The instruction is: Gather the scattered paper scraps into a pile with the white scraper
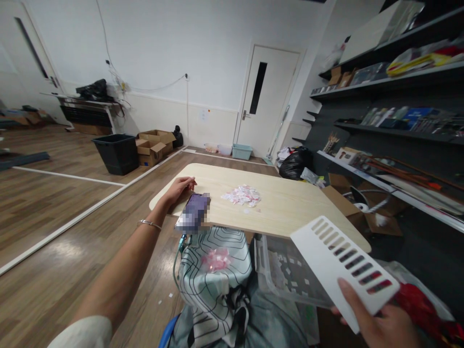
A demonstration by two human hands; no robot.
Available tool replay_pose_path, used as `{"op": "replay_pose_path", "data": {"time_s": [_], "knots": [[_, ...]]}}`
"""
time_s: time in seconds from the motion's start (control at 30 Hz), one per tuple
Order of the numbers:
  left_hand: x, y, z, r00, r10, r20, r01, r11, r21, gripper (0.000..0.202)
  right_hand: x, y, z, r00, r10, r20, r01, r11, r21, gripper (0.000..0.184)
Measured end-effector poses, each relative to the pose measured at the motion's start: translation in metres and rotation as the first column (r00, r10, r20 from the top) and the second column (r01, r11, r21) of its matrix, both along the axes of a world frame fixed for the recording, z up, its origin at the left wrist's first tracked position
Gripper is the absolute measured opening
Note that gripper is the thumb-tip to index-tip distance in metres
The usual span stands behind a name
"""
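Observation:
My right hand (387,321) grips a white slotted board (326,261), thumb on its face; a row of long rounded openings runs along one side. The board is tilted above a clear plastic bin (270,275) with small white pieces inside. My left hand (183,187) rests at the left of the pale wooden table (290,193), fingers curled together; whether they hold anything is hidden. Just below it a phone (195,211), its screen blurred, lies at the table's near edge. A pile of small white and pink pieces (243,195) sits mid-table. More pink pieces (217,259) lie on the patterned cloth (232,241) over my lap.
Shelves (384,82) full of goods line the right wall, with an open cardboard box (384,222) below. A black trash bin (116,154) and cardboard boxes (154,145) stand on the floor at left. A black bag (295,164) lies behind the table.

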State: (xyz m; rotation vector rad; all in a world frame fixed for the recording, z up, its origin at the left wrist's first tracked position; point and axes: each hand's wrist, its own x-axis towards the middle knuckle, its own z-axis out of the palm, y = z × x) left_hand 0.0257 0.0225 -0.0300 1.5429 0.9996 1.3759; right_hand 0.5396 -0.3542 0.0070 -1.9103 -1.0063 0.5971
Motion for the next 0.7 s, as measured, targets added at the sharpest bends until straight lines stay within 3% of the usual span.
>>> {"op": "replay_pose_path", "data": {"time_s": [0.07, 0.1, 0.23, 0.33, 0.47, 0.7], "knots": [[0.000, -0.001, 0.001, 1.000, 0.004, 0.000, -0.004, 1.000, 0.005, 0.075, -0.030, 0.030, 0.004, 0.998, -0.021, 0.061, 0.011, 0.988, 0.157, 0.045], [0.000, -0.002, 0.001, 1.000, 0.007, -0.001, -0.007, 1.000, 0.008, 0.074, -0.045, 0.047, 0.007, 0.996, 0.028, 0.087, -0.043, 0.983, 0.176, 0.047], [-0.001, -0.001, 0.000, 1.000, 0.010, -0.011, -0.010, 1.000, 0.013, 0.072, -0.082, 0.109, 0.016, 0.970, 0.194, 0.149, -0.213, 0.969, 0.126, 0.050], [-0.001, 0.001, -0.002, 1.000, 0.002, -0.022, -0.002, 1.000, 0.009, 0.070, -0.087, 0.131, 0.018, 0.960, 0.236, 0.152, -0.253, 0.962, 0.103, 0.049], [-0.001, 0.003, -0.003, 1.000, -0.007, -0.025, 0.007, 1.000, 0.002, 0.068, -0.073, 0.118, 0.009, 0.964, 0.206, 0.170, -0.222, 0.972, 0.081, 0.048], [-0.001, 0.003, -0.004, 1.000, -0.026, -0.010, 0.026, 1.000, -0.008, 0.073, -0.027, 0.047, -0.009, 0.978, 0.048, 0.201, -0.063, 0.996, 0.065, 0.049]]}}
